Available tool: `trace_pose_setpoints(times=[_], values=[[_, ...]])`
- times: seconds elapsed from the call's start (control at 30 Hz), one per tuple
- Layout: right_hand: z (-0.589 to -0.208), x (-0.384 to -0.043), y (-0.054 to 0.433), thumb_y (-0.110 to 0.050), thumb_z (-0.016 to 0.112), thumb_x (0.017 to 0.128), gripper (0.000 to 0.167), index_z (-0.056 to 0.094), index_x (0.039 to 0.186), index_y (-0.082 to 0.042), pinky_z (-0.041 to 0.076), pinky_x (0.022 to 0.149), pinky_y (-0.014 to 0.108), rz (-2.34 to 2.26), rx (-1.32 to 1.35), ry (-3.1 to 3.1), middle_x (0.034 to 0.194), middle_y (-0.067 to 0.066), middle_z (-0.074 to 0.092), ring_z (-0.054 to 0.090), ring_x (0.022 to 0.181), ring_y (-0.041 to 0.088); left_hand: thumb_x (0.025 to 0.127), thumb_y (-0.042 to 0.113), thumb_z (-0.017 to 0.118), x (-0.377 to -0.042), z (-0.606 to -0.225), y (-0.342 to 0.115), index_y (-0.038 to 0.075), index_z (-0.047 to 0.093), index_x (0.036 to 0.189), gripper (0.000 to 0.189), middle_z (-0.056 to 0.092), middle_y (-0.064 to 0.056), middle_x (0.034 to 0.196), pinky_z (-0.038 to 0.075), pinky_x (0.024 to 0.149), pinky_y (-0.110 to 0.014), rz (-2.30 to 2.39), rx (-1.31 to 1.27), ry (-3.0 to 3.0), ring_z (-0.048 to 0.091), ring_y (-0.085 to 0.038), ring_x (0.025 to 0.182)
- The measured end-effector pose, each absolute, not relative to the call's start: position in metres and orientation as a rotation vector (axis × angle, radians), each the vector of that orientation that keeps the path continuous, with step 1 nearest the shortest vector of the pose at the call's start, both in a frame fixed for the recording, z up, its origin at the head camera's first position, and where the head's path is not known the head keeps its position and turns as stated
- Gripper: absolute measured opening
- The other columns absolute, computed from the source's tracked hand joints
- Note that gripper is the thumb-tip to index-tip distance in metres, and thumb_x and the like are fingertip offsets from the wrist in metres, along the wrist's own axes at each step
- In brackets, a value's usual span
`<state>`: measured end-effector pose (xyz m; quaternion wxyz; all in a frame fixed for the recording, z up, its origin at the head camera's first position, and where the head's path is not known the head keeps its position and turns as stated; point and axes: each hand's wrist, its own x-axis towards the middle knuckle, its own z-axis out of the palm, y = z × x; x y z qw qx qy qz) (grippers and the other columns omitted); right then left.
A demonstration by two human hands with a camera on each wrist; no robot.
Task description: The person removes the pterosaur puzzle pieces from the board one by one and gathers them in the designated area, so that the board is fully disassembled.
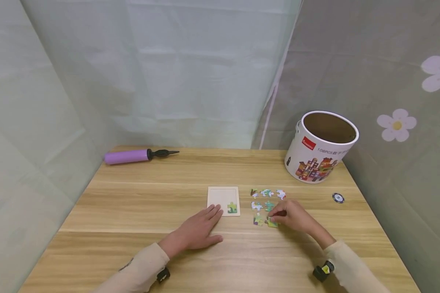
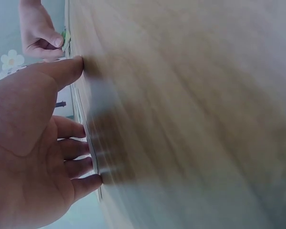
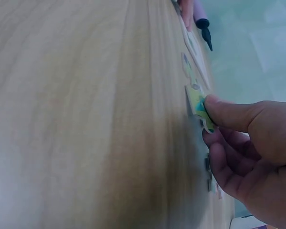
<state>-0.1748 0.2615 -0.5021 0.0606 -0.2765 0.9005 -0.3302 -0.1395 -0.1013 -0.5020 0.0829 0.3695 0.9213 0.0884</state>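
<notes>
A pale square puzzle tray lies on the table, with one green jigsaw piece in its near right corner. My left hand rests with extended fingers on the tray's near left corner, its thumb spread out to the right. My right hand pinches a green and yellow jigsaw piece between thumb and fingers, at the near right of the loose pieces. In the right wrist view this piece looks slightly tilted off the tabletop. Several other loose jigsaw pieces lie in rows right of the tray, one partly behind the right fingers.
A white printed bucket stands at the back right of the wooden table. A blue and white round chip lies in front of it. At the back left is a purple hand pump with a black nozzle. Cloth curtains hang behind.
</notes>
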Motion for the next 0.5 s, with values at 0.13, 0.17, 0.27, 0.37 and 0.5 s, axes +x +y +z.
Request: trace_pose_setpoints(times=[0.13, 0.17, 0.27, 0.37, 0.5], values=[[-0.506, -0.1725, 0.2616, -0.014, 0.08, 0.088, 0.005, 0.082, 0.092, -0.016, 0.054, 0.07, 0.022, -0.97, -0.857, 2.77, 0.089, -0.01, 0.075, 0.062, 0.081, 0.003, 0.102, 0.051, 0.054, -0.1392, -0.5025, -0.1012, -0.004, 0.037, 0.155, 0.078, 0.033, -0.021, 0.163, 0.029, 0.123, -0.043, 0.26, 1.108, 2.754, 0.031, -0.035, 0.152], [-0.5069, -0.1723, 0.2614, -0.014, 0.08, 0.088, 0.005, 0.082, 0.092, -0.016, 0.054, 0.07, 0.022, -0.963, -0.867, 2.78, 0.088, -0.011, 0.074, 0.061, 0.081, 0.003, 0.102, 0.051, 0.054, -0.1391, -0.5025, -0.1013, -0.004, 0.037, 0.155, 0.078, 0.033, -0.022, 0.163, 0.029, 0.123, -0.043, 0.26, 1.107, 2.753, 0.031, -0.035, 0.152], [-0.5089, -0.1722, 0.2606, -0.014, 0.08, 0.088, 0.006, 0.082, 0.092, -0.016, 0.053, 0.068, 0.022, -0.944, -0.899, 2.803, 0.087, -0.011, 0.073, 0.06, 0.08, 0.002, 0.102, 0.049, 0.055, -0.1386, -0.5017, -0.1013, -0.005, 0.038, 0.154, 0.078, 0.033, -0.022, 0.163, 0.029, 0.123, -0.044, 0.269, 1.105, 2.753, 0.031, -0.036, 0.151], [-0.5096, -0.1724, 0.2596, -0.012, 0.08, 0.088, 0.007, 0.083, 0.093, -0.016, 0.052, 0.067, 0.022, -0.92, -0.92, 2.82, 0.087, -0.011, 0.073, 0.059, 0.078, 0.001, 0.102, 0.049, 0.056, -0.1383, -0.5006, -0.1013, -0.005, 0.038, 0.154, 0.077, 0.033, -0.022, 0.163, 0.028, 0.123, -0.044, 0.269, 1.098, 2.75, 0.031, -0.036, 0.151], [-0.5081, -0.1732, 0.258, -0.012, 0.08, 0.088, 0.007, 0.082, 0.093, -0.016, 0.051, 0.066, 0.022, -0.908, -0.904, 2.819, 0.087, -0.011, 0.073, 0.058, 0.077, 0.0, 0.102, 0.049, 0.055, -0.1381, -0.5, -0.1012, -0.005, 0.037, 0.155, 0.077, 0.033, -0.022, 0.163, 0.028, 0.123, -0.044, 0.262, 1.092, 2.748, 0.031, -0.035, 0.152]])
